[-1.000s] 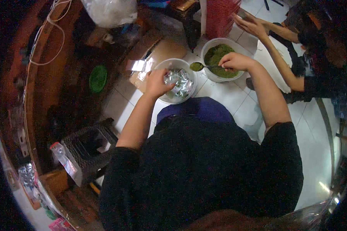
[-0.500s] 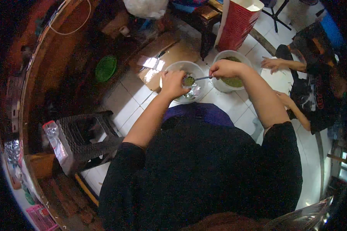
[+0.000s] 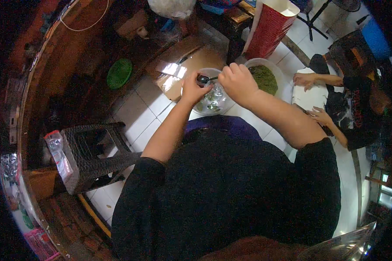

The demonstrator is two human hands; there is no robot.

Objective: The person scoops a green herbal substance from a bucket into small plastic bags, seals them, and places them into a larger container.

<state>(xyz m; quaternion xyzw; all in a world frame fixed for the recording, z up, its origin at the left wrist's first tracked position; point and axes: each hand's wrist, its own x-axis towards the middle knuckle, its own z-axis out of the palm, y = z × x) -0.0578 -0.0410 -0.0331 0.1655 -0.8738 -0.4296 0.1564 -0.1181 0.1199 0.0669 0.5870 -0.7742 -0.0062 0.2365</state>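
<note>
My right hand is closed around the dark handle of a spoon. The spoon reaches left toward my left hand, whose thumb and fingers curl around a small dark round shape at the spoon's end. What exactly the left fingers grip is too small to make out. Both hands are above a clear round plastic tub holding shiny clear packets with some green in them. Just right of it stands a second whitish tub with green powder inside, partly hidden by my right hand.
A co-worker's hands rest on a white board at the right. Beyond the tubs are flattened cardboard and a tall red container. Leftward stand a dark plastic stool and a green basket.
My right hand has moved left and turned over with the spoon. Green powder showed in the spoon's bowl before; now a dark round shape shows there. My left hand has shifted slightly.
</note>
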